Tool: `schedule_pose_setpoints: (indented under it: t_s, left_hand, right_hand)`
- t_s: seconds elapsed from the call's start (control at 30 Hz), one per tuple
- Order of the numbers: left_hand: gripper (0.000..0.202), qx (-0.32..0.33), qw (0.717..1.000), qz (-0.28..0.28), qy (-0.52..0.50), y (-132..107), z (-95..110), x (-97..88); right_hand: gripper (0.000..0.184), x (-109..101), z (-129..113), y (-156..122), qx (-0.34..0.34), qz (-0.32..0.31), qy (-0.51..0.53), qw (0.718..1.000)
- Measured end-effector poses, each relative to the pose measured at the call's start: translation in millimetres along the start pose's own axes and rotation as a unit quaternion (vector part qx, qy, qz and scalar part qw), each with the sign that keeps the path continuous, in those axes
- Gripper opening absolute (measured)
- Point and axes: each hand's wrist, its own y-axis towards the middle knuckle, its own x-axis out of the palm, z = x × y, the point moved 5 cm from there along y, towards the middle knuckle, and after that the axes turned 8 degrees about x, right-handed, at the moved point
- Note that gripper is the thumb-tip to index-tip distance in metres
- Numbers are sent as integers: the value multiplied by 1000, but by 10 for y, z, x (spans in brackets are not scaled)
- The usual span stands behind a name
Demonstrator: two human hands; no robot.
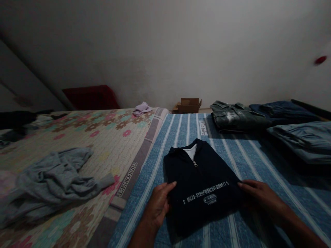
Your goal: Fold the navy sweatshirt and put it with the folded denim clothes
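A dark navy zip-neck jacket (199, 179), folded into a neat rectangle, lies on the blue striped bedspread (155, 199). Its collar points away from me, and white lettering runs across its front. My left hand (159, 203) grips the left edge, thumb on top and fingers curled beneath. At the right edge, my right hand (258, 193) pinches the fabric the same way, with its fingers partly hidden in shadow. The near edge of the jacket looks slightly raised from the bed, though the dark shading makes this hard to judge.
Folded jeans (305, 137), a dark folded denim jacket (235, 115) and more dark blue clothes (284, 110) lie at the back right. A crumpled grey sweatshirt (59, 182) rests on the flowered bedspread (103, 137) at left. Behind are a lilac cloth (141, 108) and a cardboard box (190, 105).
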Motion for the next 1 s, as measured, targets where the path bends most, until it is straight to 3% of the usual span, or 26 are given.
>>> schedule_pose_setpoints:
  t_s: [0.2,0.37,0.57,0.73,0.87,1.0]
  left_hand:
    - [23,94,989,13,116,90,76,78]
    - [34,81,996,2,-37,91,59,144]
    - [37,-24,995,-9,-99,191,-55,162]
    - [37,83,994,20,-61,269,179,165]
    - [39,146,989,-8,-6,291,479,133]
    - [45,91,994,-49,33,407,427,-13]
  right_hand:
    - [33,56,-507,232,7,9,-83,996]
    - [24,242,-793,453,-39,9,-81,996]
    - [20,298,-727,631,-91,32,-65,993]
    - [17,311,-767,553,-191,93,-53,976]
    - [25,353,-715,327,-243,124,-17,962]
    - [25,409,-400,234,-194,124,9,973]
